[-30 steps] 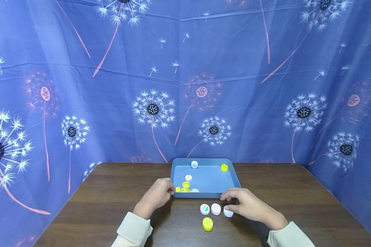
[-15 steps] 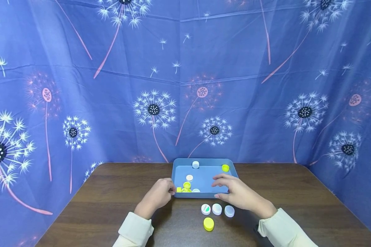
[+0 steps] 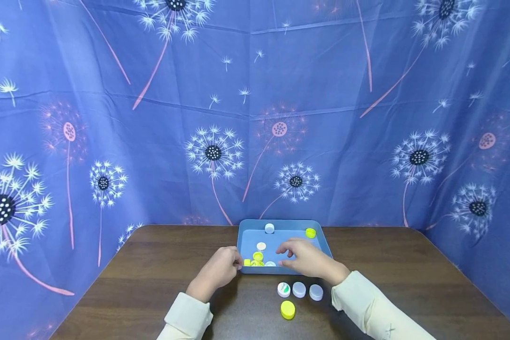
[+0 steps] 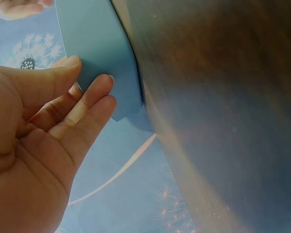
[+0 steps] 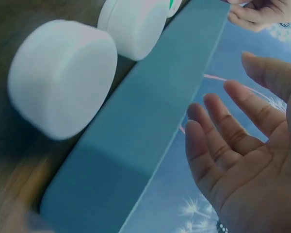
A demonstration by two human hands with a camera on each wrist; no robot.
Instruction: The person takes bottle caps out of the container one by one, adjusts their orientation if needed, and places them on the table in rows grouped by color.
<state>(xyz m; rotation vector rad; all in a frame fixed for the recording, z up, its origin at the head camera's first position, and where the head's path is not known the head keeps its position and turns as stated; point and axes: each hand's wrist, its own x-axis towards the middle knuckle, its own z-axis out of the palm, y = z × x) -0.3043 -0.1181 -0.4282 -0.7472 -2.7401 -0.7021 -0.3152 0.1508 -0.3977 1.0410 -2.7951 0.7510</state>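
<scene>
My left hand (image 3: 219, 268) grips the near left corner of a shallow blue tray (image 3: 280, 270). In the left wrist view the left thumb (image 4: 73, 62) lies at the tray's rim, with two fingertips against the outer wall. My right hand (image 3: 308, 257) hangs over the tray's near wall, fingers spread and slightly bent, holding nothing. Below its fingertips and to the left, a white bottle cap (image 3: 270, 264) lies by the near wall. Yellow caps (image 3: 258, 256) cluster in the near left corner, with another white cap (image 3: 261, 246) just behind them.
In the tray's back stand a white cap (image 3: 269, 228) and a yellow cap (image 3: 310, 233). On the brown table (image 3: 161, 264) before the tray, a row holds a green-marked cap (image 3: 284, 290) and two plain white caps (image 3: 299, 290), with a yellow cap (image 3: 287, 310) nearer.
My right hand has left the rightmost white cap on the table and moved up and left over the tray. My left hand has stayed at the tray's corner.
</scene>
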